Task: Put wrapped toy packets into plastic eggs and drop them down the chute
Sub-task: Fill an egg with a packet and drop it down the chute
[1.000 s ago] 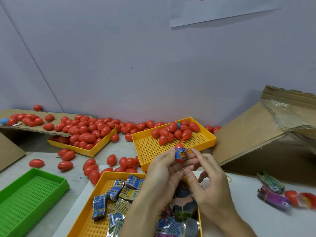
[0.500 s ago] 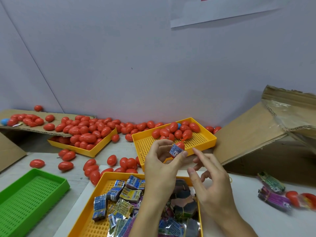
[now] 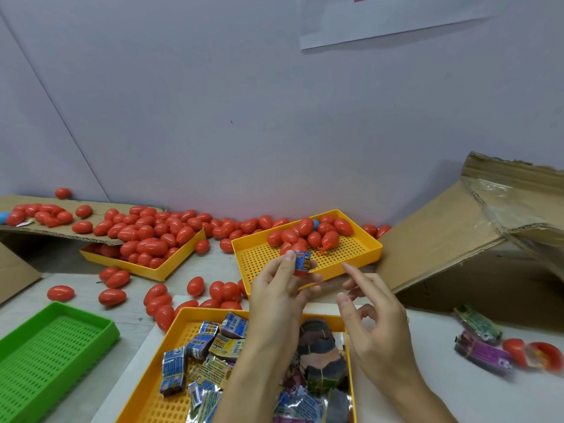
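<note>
Behind left hand (image 3: pixel 276 296), red eggs (image 3: pixel 308 235) crowd yellow tray (image 3: pixel 360 254).

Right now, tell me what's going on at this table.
A person is filling plastic eggs with toy packets. The left hand pinches a blue wrapped packet with a red egg half behind it; the right hand hovers open beside it. More packets fill the near yellow tray, and red eggs lie heaped behind.

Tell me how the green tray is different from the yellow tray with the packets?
The green tray holds nothing I can see; the yellow tray is piled with wrapped packets. The green tray sits at the left edge, the yellow tray under the hands. Both are shallow, rectangular and perforated.
</note>
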`<state>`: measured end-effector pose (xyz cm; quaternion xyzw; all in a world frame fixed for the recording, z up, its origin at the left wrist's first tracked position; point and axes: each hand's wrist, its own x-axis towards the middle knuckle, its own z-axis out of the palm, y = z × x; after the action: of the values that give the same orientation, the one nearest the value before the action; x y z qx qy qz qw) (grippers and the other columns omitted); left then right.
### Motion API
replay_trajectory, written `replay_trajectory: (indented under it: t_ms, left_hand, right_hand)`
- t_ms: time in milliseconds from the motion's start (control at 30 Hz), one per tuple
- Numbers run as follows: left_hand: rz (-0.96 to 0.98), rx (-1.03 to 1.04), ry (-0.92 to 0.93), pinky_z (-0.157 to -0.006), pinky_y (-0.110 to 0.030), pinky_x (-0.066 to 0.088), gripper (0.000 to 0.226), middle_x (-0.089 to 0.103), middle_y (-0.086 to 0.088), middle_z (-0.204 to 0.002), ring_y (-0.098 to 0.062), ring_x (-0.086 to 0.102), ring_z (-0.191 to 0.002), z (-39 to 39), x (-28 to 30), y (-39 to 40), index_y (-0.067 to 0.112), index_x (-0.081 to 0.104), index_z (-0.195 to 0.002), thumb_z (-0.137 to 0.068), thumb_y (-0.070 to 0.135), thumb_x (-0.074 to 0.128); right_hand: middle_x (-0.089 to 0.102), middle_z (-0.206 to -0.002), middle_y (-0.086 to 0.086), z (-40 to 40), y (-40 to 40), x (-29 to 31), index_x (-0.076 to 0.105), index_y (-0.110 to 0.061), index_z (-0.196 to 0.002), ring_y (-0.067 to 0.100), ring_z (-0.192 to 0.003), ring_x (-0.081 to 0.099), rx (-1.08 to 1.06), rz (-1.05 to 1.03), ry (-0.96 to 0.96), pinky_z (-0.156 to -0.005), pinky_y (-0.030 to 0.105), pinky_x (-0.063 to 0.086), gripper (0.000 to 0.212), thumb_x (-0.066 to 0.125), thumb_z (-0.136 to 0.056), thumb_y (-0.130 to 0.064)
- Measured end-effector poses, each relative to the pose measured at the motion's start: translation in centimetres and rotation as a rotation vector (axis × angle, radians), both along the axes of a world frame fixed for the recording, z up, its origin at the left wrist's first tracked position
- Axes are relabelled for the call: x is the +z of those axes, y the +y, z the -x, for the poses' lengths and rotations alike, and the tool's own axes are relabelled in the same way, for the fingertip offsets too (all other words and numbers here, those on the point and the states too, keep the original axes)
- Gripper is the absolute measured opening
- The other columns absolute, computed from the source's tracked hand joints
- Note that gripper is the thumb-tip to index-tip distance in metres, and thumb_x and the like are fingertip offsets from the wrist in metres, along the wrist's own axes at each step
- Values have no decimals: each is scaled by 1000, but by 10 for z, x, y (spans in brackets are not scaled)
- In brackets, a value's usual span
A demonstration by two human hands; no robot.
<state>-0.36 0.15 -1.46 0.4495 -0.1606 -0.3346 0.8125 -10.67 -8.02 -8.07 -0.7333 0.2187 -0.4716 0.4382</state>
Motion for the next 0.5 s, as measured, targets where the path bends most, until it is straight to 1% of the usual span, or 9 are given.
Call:
replay_trajectory:
  t_ms: [100, 167, 233, 300, 367, 400, 433, 467, 500]
  left_hand:
    - [52, -102, 139, -62, -26, 58, 26, 71, -13, -92, -21, 72, -77, 2, 7, 5, 4, 60, -102, -84, 21, 66]
    - [64, -130, 128, -60, -25, 59, 29, 72, -15, -89, -20, 72, -72, 5, 14, 4, 5, 58, -105, -79, 13, 67]
    - [29, -150, 73, -58, -25, 59, 29, 72, -16, -86, -20, 70, -67, 10, 22, -1, 6, 59, -108, -79, 7, 67]
    - [-63, -163, -14, -64, -29, 61, 20, 70, -16, -89, -21, 70, -72, 18, 27, -13, 4, 62, -106, -87, 2, 65]
    - [-176, -191, -126, -77, -34, 62, 8, 67, -16, -95, -20, 71, -85, 28, 37, -30, 3, 64, -99, -91, 4, 64]
    - [-202, -217, -165, -78, -32, 61, 3, 65, -14, -95, -16, 71, -86, 34, 43, -40, 2, 63, -96, -94, 4, 61]
    - [-211, -241, -181, -77, -29, 61, 5, 64, -12, -95, -13, 71, -83, 40, 49, -51, 3, 62, -95, -96, 3, 58]
    - [-221, -265, -186, -77, -28, 61, 8, 64, -11, -97, -13, 72, -81, 47, 58, -61, 4, 62, -99, -98, 1, 55]
    - [-226, -301, -237, -77, -26, 61, 12, 64, -10, -103, -16, 74, -81, 52, 66, -73, 7, 62, -108, -98, 2, 56]
  right_hand:
    - [60, -96, -9, 1, -3, 3, 56, -31, -130, 8, -93, 59, -11, -82, -22, -65, 21, 53, 42, 54, -88, -34]
    - [60, -96, -10, 2, -4, 6, 56, -34, -128, 6, -93, 59, -17, -147, -40, -67, 23, 54, 40, 53, -88, -36]
    - [59, -94, -16, 2, -6, 5, 57, -37, -125, 5, -93, 60, -21, -173, -48, -67, 26, 55, 37, 53, -89, -38]
    - [59, -96, -19, 1, -6, 4, 60, -36, -125, 5, -96, 60, -14, -187, -48, -68, 27, 56, 32, 56, -94, -41]
    - [61, -100, -20, -1, -5, 7, 60, -41, -120, 2, -100, 60, -25, -215, -26, -69, 22, 56, 28, 54, -93, -48]
    - [61, -101, -22, -1, -5, 6, 60, -47, -114, 0, -101, 59, -26, -228, -13, -69, 18, 54, 24, 54, -91, -50]
    - [60, -101, -26, 0, -5, 8, 59, -53, -108, -2, -103, 57, -32, -252, -16, -69, 15, 53, 16, 55, -93, -51]
    - [59, -103, -27, 1, -4, 9, 59, -57, -103, -2, -103, 56, -14, -268, -23, -70, 15, 53, 12, 57, -94, -49]
    - [60, -104, -24, 1, -3, 8, 59, -58, -101, 2, -103, 57, -6, -253, -26, -71, 18, 55, 16, 58, -93, -44]
